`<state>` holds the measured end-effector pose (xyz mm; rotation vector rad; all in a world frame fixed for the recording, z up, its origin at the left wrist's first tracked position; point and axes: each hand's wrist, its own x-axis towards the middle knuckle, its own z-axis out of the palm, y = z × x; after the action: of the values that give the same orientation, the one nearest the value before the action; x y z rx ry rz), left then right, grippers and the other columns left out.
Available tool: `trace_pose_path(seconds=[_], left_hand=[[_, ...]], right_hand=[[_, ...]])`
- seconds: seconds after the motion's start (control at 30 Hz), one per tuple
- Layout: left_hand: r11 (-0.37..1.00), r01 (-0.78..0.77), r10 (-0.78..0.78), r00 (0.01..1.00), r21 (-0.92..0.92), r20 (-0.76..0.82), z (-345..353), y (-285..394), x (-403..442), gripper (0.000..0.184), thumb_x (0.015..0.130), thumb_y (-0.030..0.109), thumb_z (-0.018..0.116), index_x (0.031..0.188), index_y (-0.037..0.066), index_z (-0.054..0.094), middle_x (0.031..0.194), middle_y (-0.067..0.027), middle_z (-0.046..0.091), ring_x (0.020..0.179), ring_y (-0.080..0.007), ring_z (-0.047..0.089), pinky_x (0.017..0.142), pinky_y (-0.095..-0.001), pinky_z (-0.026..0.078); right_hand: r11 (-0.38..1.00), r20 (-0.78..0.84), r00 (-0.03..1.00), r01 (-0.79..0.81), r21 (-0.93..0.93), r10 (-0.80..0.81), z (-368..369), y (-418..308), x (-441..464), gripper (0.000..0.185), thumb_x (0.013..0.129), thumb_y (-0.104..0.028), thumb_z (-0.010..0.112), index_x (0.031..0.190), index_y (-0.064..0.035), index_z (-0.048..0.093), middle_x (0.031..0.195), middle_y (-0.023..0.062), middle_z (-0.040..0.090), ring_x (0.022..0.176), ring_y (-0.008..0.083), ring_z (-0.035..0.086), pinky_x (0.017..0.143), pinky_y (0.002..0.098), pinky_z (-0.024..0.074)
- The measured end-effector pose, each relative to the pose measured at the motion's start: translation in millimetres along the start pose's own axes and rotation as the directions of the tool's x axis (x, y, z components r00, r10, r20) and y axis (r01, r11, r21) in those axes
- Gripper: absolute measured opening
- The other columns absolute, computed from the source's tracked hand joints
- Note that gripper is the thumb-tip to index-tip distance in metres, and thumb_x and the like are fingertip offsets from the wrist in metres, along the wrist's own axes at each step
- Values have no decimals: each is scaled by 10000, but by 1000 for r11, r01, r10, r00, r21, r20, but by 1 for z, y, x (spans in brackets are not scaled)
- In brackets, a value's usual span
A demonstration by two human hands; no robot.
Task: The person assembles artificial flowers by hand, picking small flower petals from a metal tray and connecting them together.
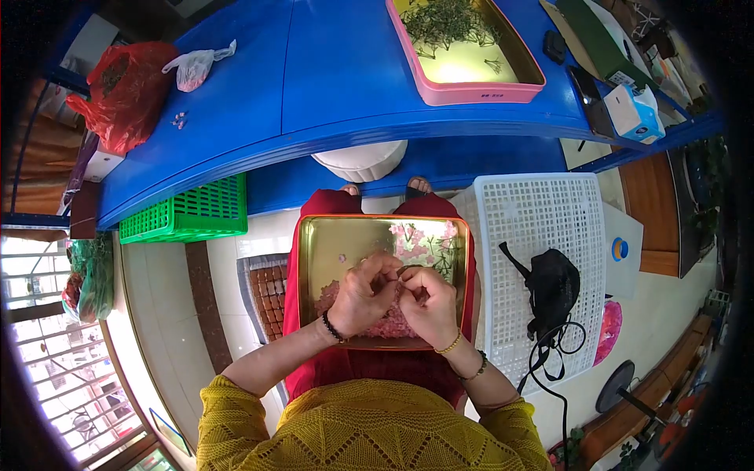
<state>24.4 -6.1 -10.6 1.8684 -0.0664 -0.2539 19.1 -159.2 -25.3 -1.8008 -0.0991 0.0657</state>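
A gold-coloured metal tray (326,235) with an orange rim rests on my lap. My left hand (364,294) is over its middle, thumb and fingers pinched together. Right beside it, fingertips nearly touching, my right hand (429,304) is pinched as well. Whatever lies between the fingertips is too small to make out. Loose pink petals or buds (391,323) are heaped along the tray's near side, partly hidden beneath both hands. Pink flowers on green stems (414,242) lie in the far right part. One small pink piece (342,257) sits apart on the left.
Ahead is a blue shelf (236,86) carrying a pink-rimmed tray (479,96) of green stems, a red plastic bag (129,94) and a phone (591,100). A white crate (503,306) with a black bag (554,286) stands at right, a green crate (188,210) at left.
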Motion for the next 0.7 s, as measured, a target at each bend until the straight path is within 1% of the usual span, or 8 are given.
trace_pose_path(seconds=[0.1,0.2,0.3,0.4,0.5,0.6,0.7], left_hand=[[996,-70,71,997,49,-3,0,4,0,287,809,-85,610,1078,9,579,826,-17,593,749,-61,561,634,-215,469],[999,-36,37,999,-14,12,0,5,-1,287,813,-83,611,1081,14,581,843,-22,601,768,-64,568,644,-209,469],[999,-4,6,999,-38,40,0,4,-1,281,824,-83,603,1088,8,576,871,-27,608,784,-63,571,651,-203,468],[995,-14,16,1000,-96,23,0,4,0,240,836,-75,597,1066,-5,584,859,-23,612,756,-50,561,624,-198,456],[991,111,-108,993,-74,50,-4,17,1,176,845,-57,603,1018,-19,599,825,-13,608,716,-35,544,596,-189,442],[994,97,-95,995,-52,35,-4,10,1,102,836,-41,615,935,-16,620,792,-2,606,678,-25,524,571,-191,427],[997,37,-41,998,70,51,-6,5,1,64,813,-36,626,873,-16,622,789,-3,606,668,-25,512,562,-197,418]], right_hand=[[1000,6,1000,7,5,-7,1,3,-1,111,732,86,621,767,2,557,933,82,662,687,61,585,552,204,457],[996,2,999,-38,79,38,2,5,-2,103,740,84,618,782,9,562,932,82,660,697,63,596,554,200,463],[994,9,1000,-17,107,16,1,7,-3,102,744,85,616,788,12,559,930,81,659,708,64,604,555,196,465],[995,11,1000,9,101,-10,-1,6,-2,103,746,90,609,788,12,556,915,76,654,694,64,595,559,199,465],[995,4,1000,-5,101,5,-2,1,-2,107,746,97,603,785,11,552,886,69,644,684,63,585,569,200,466],[990,6,1000,-27,140,26,0,3,-3,108,744,101,600,783,15,548,860,66,630,697,71,584,581,207,474],[986,-6,999,-36,162,38,1,3,-3,114,719,46,644,745,3,541,783,110,626,707,193,624,643,298,503]])
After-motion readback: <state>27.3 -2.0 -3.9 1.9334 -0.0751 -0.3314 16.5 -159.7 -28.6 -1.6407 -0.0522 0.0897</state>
